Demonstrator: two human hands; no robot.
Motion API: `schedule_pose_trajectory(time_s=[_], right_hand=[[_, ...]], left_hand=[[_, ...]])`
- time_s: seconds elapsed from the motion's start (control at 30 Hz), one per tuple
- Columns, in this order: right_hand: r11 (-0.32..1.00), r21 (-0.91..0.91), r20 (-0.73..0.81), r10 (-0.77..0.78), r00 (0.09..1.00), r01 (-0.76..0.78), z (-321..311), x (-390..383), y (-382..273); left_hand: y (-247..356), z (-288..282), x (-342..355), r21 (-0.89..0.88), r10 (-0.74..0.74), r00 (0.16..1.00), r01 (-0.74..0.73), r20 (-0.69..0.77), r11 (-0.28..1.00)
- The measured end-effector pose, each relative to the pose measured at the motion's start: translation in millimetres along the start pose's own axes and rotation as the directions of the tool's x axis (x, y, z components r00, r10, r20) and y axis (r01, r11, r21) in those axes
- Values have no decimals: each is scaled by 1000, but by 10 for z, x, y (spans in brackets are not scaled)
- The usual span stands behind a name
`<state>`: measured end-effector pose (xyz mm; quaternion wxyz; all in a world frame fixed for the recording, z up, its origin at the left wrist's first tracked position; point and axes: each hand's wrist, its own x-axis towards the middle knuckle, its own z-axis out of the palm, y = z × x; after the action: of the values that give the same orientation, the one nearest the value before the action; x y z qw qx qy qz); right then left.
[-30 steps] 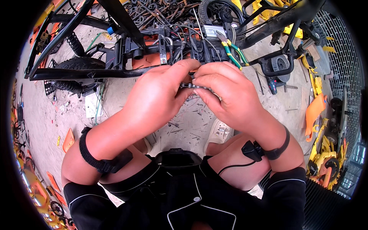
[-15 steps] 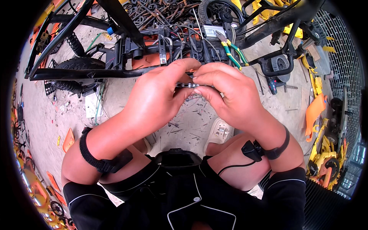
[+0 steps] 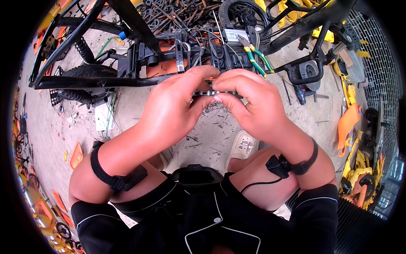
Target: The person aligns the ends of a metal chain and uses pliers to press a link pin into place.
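Between both hands, in front of the frame, runs a short length of metal roller chain (image 3: 204, 93). My left hand (image 3: 171, 101) is closed, its thumb and fingers pinching the chain's left part. My right hand (image 3: 253, 99) is closed too, with its thumb tip and fingertips on the chain near its middle. The fingers hide much of the chain. Just beyond my hands lies the black tubular vehicle frame (image 3: 97, 82). Pliers with green and yellow handles (image 3: 256, 61) rest on its right part, next to a silver box (image 3: 236, 34).
A black tyre (image 3: 91, 72) stands at the left of the frame, and another wheel (image 3: 244, 17) lies at the back. Rusty metal parts (image 3: 182, 12) are heaped behind it. A cordless drill (image 3: 300, 95) lies on the floor to the right. Orange and yellow panels (image 3: 348, 122) line the right side.
Both hands stay in nearly the same place. A little more of the chain shows between the fingers now, on the right side too.
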<state>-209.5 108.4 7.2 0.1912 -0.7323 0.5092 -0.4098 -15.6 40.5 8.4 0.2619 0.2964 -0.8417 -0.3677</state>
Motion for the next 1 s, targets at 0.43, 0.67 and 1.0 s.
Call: schedule_pose_trajectory(time_s=[0.43,0.67,1.0], right_hand=[[998,53,-11,26,1000,-25,-56,33,26],[965,192,11,179,984,-178,-64,38,-6],[941,267,66,197,978,-207,-124,40,51]], left_hand=[[-24,24,1,-19,23,1000,-23,-5,1000],[-38,35,10,37,97,995,-97,3,995],[-76,-25,25,162,227,973,-219,-30,962]])
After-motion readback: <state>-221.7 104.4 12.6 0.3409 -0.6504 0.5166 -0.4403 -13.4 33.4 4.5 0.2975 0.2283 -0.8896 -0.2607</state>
